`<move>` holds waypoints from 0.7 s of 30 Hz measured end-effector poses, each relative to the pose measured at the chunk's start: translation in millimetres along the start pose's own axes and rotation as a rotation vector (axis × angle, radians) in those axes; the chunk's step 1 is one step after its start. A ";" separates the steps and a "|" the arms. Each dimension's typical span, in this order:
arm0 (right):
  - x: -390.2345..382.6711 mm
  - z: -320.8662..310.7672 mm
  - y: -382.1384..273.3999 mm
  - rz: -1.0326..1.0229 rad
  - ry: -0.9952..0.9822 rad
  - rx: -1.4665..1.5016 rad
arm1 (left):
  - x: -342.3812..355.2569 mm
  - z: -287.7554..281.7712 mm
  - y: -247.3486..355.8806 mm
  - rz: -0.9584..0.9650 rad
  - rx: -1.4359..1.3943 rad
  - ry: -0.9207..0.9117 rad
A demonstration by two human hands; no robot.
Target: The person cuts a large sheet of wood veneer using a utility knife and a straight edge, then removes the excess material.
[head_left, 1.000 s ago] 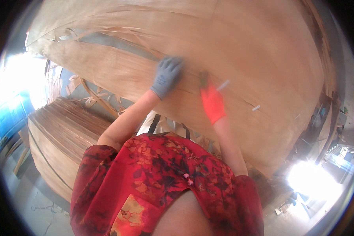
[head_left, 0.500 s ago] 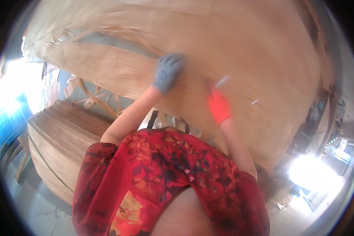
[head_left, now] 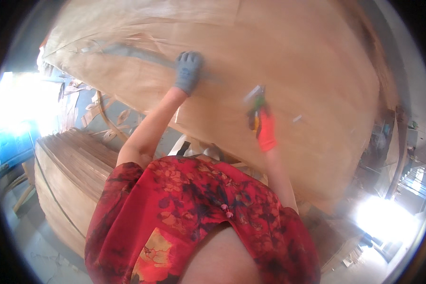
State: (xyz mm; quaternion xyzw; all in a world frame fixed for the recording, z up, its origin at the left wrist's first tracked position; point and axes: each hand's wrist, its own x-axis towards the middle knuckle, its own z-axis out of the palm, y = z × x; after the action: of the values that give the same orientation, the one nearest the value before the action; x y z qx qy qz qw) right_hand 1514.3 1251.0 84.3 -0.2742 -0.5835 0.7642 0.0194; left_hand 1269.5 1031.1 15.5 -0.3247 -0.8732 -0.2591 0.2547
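My left hand (head_left: pixel 188 72), in a grey glove, rests at the edge of a long narrow gap (head_left: pixel 144 54) in a broad pale wood veneer sheet (head_left: pixel 312 156). Its fingers are bent over the veneer there, and their tips are hidden. To the right, my right hand (head_left: pixel 267 128) in a bright orange-red glove is closed round a small hand tool (head_left: pixel 257 105). Motion blurs this tool; it has green, yellow and dark parts and a pale, blade-like end. Its exact kind does not show. Right of it, a short white strip (head_left: pixel 297 118) lies on the veneer.
A tall stack of veneer sheets (head_left: pixel 75 161) stands at lower left. Between it and the big sheet, torn veneer scraps (head_left: pixel 110 118) litter the grey floor. Something blue (head_left: pixel 16 144) stands by a bright light at far left. Another glaring light (head_left: pixel 386 215) is at lower right.
My left hand has moved up and left, and more of the grey gap shows beside it. The right hand has turned, bringing the tool's coloured parts into view.
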 end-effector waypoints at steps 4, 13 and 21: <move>-31.5 -10.9 -9.0 0.059 0.003 0.132 | -11.4 -47.4 -12.8 -0.020 -0.115 -0.154; -51.7 -14.3 1.2 0.033 -0.095 0.194 | -333.3 -220.8 -17.7 -0.448 0.145 -0.432; -23.6 44.1 13.3 -0.073 -0.172 0.016 | -447.4 -268.5 24.0 -0.842 -0.256 -0.717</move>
State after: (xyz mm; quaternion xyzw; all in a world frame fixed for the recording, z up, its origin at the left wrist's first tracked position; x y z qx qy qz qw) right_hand 1518.7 1199.7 89.1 -0.1860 -0.5865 0.7883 -0.0008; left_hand 1655.6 686.3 -54.4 -0.0442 -0.9209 -0.3157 -0.2243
